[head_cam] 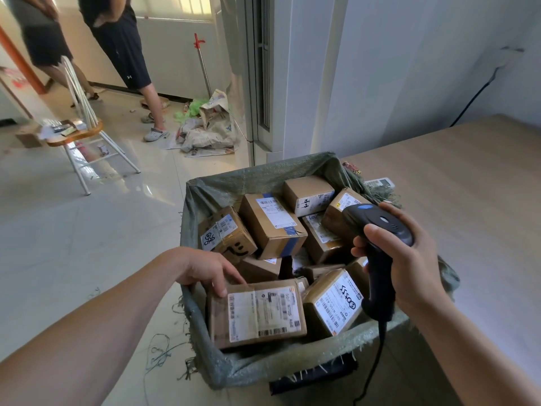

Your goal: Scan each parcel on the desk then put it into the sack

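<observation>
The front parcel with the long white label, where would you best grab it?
Take the front parcel by its far-left corner, from above, probably where the left hand rests. It lies label-up, its near edge sunk against the sack and its right end close to the neighbouring parcel, so only that top edge looks free.

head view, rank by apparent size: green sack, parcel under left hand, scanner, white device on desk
1. green sack
2. parcel under left hand
3. scanner, nearly as big, partly covered by right hand
4. white device
</observation>
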Demonstrator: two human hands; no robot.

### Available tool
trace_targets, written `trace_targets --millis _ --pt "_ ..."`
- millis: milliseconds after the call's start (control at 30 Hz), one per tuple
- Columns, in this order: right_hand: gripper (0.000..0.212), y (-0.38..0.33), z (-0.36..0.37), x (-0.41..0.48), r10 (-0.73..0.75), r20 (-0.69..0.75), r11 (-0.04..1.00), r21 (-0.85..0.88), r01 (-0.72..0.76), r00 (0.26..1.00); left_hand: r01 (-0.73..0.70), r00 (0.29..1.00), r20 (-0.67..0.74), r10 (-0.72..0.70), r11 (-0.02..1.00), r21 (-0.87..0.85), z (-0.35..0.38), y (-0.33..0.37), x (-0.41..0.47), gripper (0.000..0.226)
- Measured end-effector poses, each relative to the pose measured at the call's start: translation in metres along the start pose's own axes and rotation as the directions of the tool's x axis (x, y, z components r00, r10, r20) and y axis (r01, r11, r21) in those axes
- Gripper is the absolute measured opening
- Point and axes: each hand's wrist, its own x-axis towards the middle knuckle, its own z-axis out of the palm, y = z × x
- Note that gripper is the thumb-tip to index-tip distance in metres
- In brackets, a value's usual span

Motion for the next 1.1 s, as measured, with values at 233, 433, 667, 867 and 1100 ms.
trace_targets --millis 233,433,667,867,1100 --pt "0.064 0.006 -0.002 -0.001 0.007 -0.016 0.999 -0.035 -0.008 1.000 0.071 0.997 -0.037 -0.062 0.931 0.357 0.029 0.033 0.024 0.053" --pt "0.053 0.005 -0.002 0.000 -0.004 -0.023 1.000 0.008 0.004 1.000 0.100 0.994 -0.102 -0.048 0.793 0.600 0.043 0.047 0.036 0.059" --pt "0.063 0.004 -0.015 -0.002 -0.002 -0.078 1.000 -0.005 0.002 0.997 0.092 0.993 -0.111 -0.027 0.767 0.635 0.045 0.058 0.045 0.048" --pt "0.062 0.002 -0.047 -0.006 -0.033 -0.174 0.999 -0.014 0.031 0.984 0.016 0.962 -0.223 0.154 0.790 0.613 0.056 0.100 0.059 0.057" --pt "0.065 -0.018 -0.107 -0.038 -0.074 -0.338 0.997 -0.049 0.060 0.938 -0.110 0.758 -0.315 0.572 0.587 0.802 0.096 0.180 0.072 0.054"
